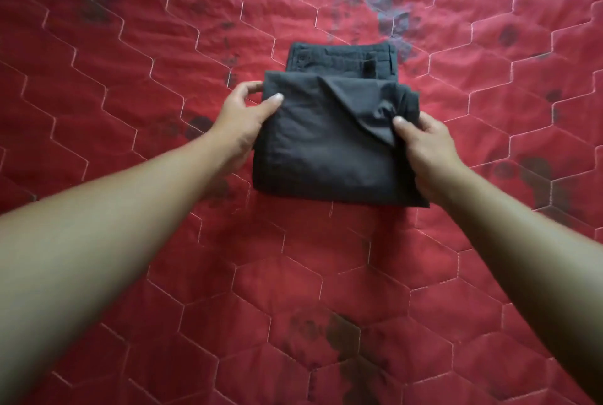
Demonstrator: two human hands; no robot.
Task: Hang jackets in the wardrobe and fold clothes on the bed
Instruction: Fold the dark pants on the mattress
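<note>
A pair of dark grey trousers (329,150) lies folded into a thick square on the red quilted bed cover (163,45). The waistband with a belt loop shows at the far edge. My left hand (243,124) grips the left edge of the top fold, thumb on top and fingers beneath. My right hand (427,147) pinches the right edge, thumb pressed on a creased flap of the cloth. Both forearms reach in from the bottom corners.
The bed cover fills the whole view, stitched in white hexagons, with several dark stains (388,13) near the trousers and at the lower middle. No other clothes or furniture are visible.
</note>
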